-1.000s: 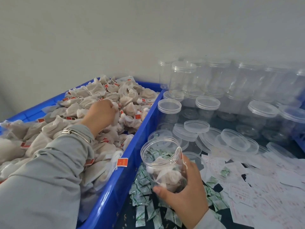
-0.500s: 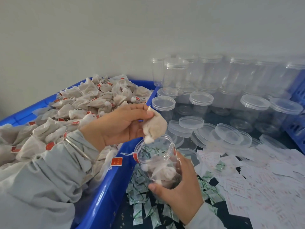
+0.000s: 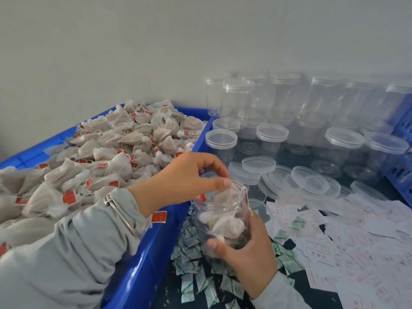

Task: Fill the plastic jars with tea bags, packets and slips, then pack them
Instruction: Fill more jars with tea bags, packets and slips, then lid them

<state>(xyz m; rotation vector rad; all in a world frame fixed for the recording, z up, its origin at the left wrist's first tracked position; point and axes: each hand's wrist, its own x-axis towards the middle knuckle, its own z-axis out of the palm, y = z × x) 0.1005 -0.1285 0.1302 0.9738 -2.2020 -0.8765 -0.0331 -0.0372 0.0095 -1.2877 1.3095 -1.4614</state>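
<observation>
Clear plastic jar point(image 3: 220, 217), part-filled with tea bags, is held upright just right of the blue crate point(image 3: 142, 264), over scattered green-white packets point(image 3: 189, 248). It is gripped round the lower wall by the right hand point(image 3: 247, 255). A tea bag point(image 3: 225, 194) is pressed into the mouth by left hand point(image 3: 185, 179) fingertips, curled. The crate is heaped with tea bags point(image 3: 100, 157). Empty lidded jars point(image 3: 289, 121), loose lids point(image 3: 307, 179) and paper slips point(image 3: 356, 241) are seen to the right.

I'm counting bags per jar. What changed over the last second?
The left hand took a tea bag from the bin, carried it right and is pushing it into the jar. The right hand kept holding the jar; lids and slips stayed put.
</observation>
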